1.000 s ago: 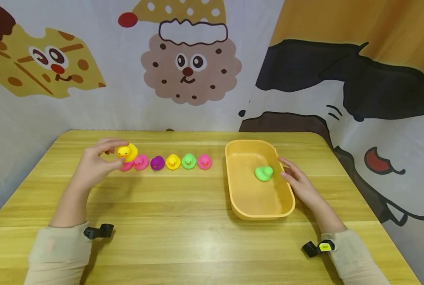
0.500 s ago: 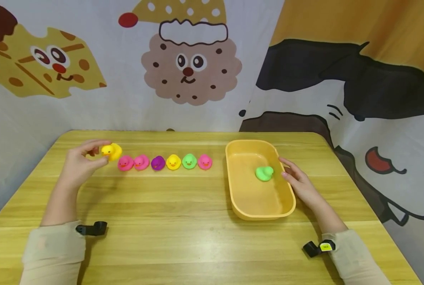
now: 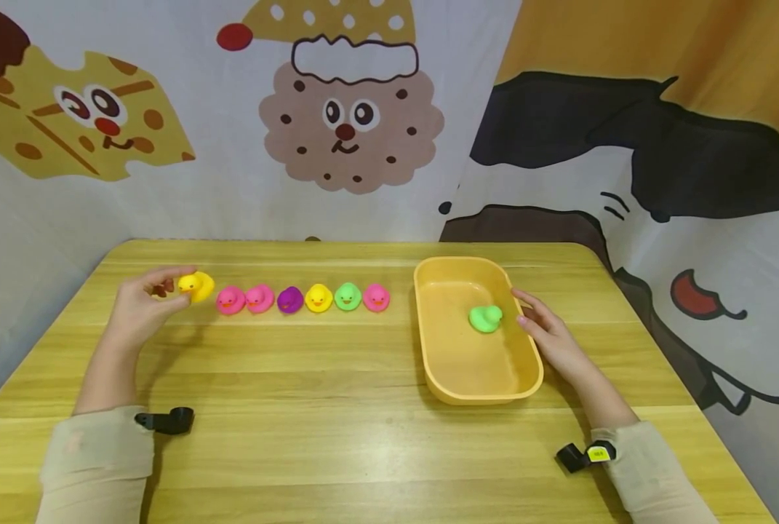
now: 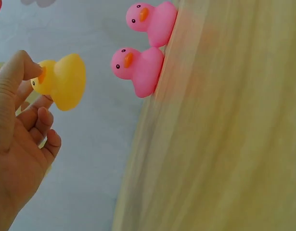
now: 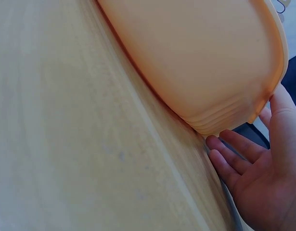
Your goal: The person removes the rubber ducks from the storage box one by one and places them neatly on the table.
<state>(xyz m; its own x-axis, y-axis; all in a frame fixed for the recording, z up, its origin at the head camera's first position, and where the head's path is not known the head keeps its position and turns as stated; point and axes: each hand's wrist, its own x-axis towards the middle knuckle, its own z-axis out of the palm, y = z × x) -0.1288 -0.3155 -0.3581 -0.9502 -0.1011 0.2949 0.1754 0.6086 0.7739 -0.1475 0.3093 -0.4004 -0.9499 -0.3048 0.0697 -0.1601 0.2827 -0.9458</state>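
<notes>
My left hand [image 3: 142, 306] pinches a yellow rubber duck [image 3: 196, 287] between thumb and fingertips at the left end of a row of ducks. In the left wrist view the yellow duck [image 4: 68, 82] is in the air, apart from the nearest pink duck [image 4: 138, 72]. My right hand [image 3: 556, 342] holds the right side of a yellow plastic basin [image 3: 428, 356], thumb at the rim. The right wrist view has its fingertips [image 5: 215, 142] right at the basin's outer wall. A green duck [image 3: 485, 319] sits inside the basin.
The row on the wooden table [image 3: 310, 437] runs from a pink duck [image 3: 230, 300] through another pink duck [image 3: 260, 298], a purple duck [image 3: 290, 300], a yellow duck [image 3: 318, 298] and a green duck [image 3: 348, 297] to a pink duck [image 3: 377, 298]. A printed curtain [image 3: 232, 196] hangs behind.
My left hand has carried the yellow duck left, from over the leftmost pink duck to beside it, and slightly down. My right hand and the basin have stayed put.
</notes>
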